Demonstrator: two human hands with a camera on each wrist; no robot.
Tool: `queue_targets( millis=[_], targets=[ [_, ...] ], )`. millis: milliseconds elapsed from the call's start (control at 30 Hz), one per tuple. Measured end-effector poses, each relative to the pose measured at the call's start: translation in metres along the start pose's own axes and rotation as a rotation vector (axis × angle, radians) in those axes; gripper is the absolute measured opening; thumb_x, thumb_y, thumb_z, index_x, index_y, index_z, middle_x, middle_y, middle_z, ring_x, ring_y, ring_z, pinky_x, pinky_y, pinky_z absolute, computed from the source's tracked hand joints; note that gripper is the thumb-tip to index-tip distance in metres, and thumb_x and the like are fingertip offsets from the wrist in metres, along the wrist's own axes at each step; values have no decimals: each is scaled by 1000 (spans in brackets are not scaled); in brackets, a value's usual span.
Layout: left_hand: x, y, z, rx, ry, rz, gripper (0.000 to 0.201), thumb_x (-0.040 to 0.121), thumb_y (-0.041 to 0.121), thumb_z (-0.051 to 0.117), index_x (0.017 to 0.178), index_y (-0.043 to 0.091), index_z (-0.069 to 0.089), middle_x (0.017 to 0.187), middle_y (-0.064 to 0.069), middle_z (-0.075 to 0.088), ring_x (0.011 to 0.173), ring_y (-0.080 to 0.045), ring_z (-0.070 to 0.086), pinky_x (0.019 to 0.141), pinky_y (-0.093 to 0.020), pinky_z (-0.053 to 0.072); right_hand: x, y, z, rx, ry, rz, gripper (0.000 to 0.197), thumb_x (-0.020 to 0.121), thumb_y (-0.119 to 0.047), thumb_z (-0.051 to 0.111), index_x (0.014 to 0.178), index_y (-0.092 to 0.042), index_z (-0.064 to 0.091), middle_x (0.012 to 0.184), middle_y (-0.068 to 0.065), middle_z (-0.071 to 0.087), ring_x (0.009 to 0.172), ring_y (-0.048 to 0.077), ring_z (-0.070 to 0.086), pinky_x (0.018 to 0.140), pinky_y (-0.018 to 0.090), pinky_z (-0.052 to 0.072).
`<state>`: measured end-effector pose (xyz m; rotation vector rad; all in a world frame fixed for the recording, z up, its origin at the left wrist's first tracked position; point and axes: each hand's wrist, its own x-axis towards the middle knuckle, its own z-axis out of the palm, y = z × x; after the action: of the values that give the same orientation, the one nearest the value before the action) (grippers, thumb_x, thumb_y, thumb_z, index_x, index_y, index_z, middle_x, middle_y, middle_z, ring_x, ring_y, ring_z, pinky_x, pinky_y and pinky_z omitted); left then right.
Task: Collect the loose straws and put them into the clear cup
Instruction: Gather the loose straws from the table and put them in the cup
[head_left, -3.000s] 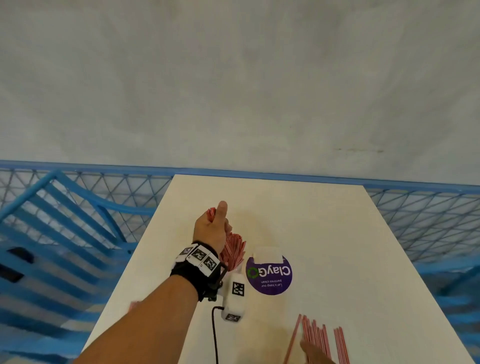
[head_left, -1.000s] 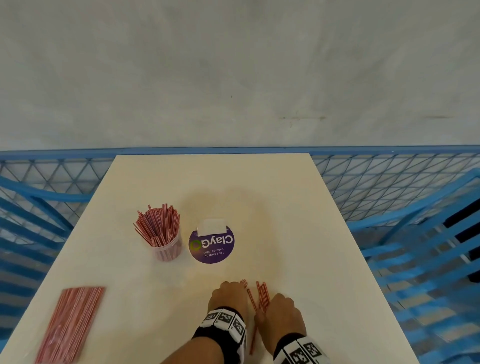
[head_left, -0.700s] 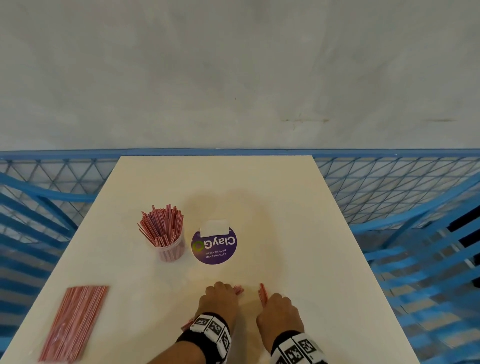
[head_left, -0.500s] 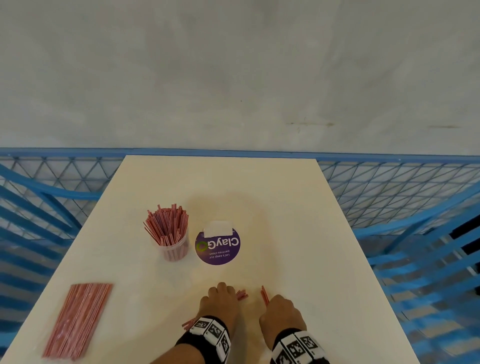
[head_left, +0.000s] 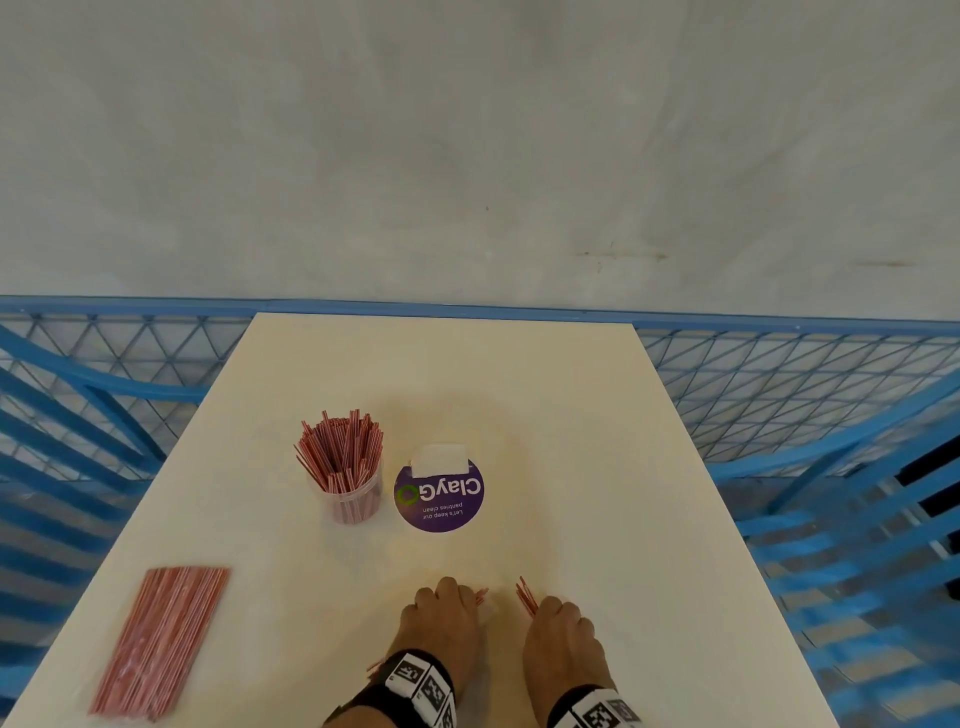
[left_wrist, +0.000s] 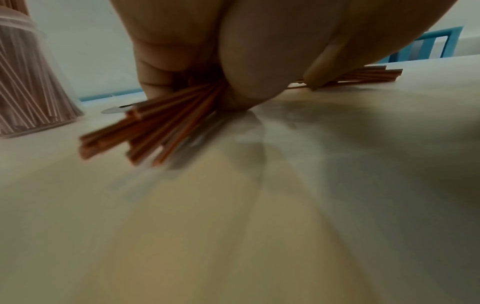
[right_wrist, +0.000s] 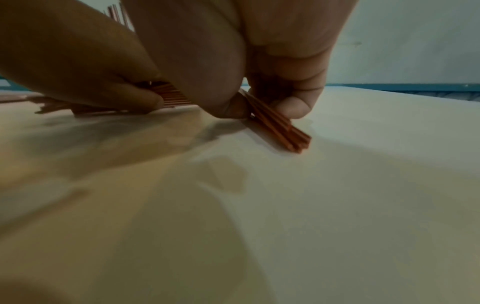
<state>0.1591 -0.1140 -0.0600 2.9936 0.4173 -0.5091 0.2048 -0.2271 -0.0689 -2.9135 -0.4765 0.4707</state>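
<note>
The clear cup (head_left: 352, 496) stands left of the table's middle, packed with upright red straws (head_left: 340, 447). Near the front edge my left hand (head_left: 441, 618) curls over a fanned bunch of loose straws (left_wrist: 155, 121) lying on the table; their ends stick out past the fingers (left_wrist: 161, 67). My right hand (head_left: 558, 631) pinches a smaller bunch of straws (right_wrist: 278, 127) between thumb and fingers, the tips showing ahead of the knuckles (head_left: 525, 597). Both bunches touch the tabletop.
A round purple ClayGo sticker (head_left: 439, 493) lies right of the cup. A flat bundle of red straws (head_left: 161, 639) lies at the front left. The cream table (head_left: 597, 467) is ringed by blue mesh fencing (head_left: 779, 395).
The left hand came back from the cup to the front edge. Both hands closed over the loose straws and split them into two bunches, one in each hand, drawn slightly nearer.
</note>
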Motion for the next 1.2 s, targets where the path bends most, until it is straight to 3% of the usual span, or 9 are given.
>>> queue_targets(
  millis=[100,167,267,367,533,600,700,967,1200],
  targets=[
    [-2,-6,1,7,21,-19,32,98,9,21,123,4,41,120,-14,45,103,-29,53,81,-39,47,4,4,5,8,20,-37,10,66,-6,43,56,-6,45,43,10,46,30,27,45,28,29,39],
    [-1,-10,4,-16,23,-57,32,100,16,23,125,6,40,122,-12,45,102,-29,55,82,-37,48,-3,5,-10,-2,-48,-40,6,75,-4,46,70,-7,45,55,11,53,39,28,52,33,34,44],
    [6,-15,-1,-87,51,-134,39,98,21,23,121,5,51,108,-9,61,89,-28,67,74,-35,55,2,8,-21,75,-47,12,16,95,-7,34,108,-8,44,108,11,51,90,29,63,74,37,52],
    [11,-19,-14,-256,-13,-196,35,98,12,29,132,5,31,122,-12,58,109,-31,62,89,-38,48,3,12,-30,274,-145,70,17,94,-6,24,105,-13,35,116,9,50,101,29,58,85,35,46],
    [8,-28,-28,-456,-51,-280,24,94,18,33,117,12,36,115,-9,63,103,-34,62,84,-39,46,-4,14,-29,290,-274,98,21,90,-13,26,108,-15,37,108,7,61,92,27,57,83,36,46],
    [4,-32,-26,-432,-16,-242,24,98,29,31,114,13,39,111,-8,65,100,-33,63,81,-38,46,-9,17,-27,247,-275,48,18,94,-25,29,107,-17,38,111,6,61,96,27,60,83,36,47],
    [-3,-38,-22,-397,-2,-206,31,100,37,27,112,13,43,109,-6,65,99,-31,64,79,-36,46,-14,20,-21,149,-269,-41,35,96,-41,35,119,-17,43,120,4,54,107,26,59,88,35,47],
    [-10,-41,-17,-474,-17,-214,31,100,38,28,111,13,45,106,-6,65,96,-29,63,76,-34,44,-12,5,-22,120,-240,28,28,97,-22,38,123,-15,46,124,4,51,113,22,57,95,31,46],
    [-14,-44,-16,-623,-1,-184,23,98,38,31,86,20,39,82,2,58,72,-23,53,70,-32,43,-10,-9,-30,-15,-302,10,30,96,-17,39,126,-11,39,130,7,45,120,26,54,98,35,44]
  ],
)
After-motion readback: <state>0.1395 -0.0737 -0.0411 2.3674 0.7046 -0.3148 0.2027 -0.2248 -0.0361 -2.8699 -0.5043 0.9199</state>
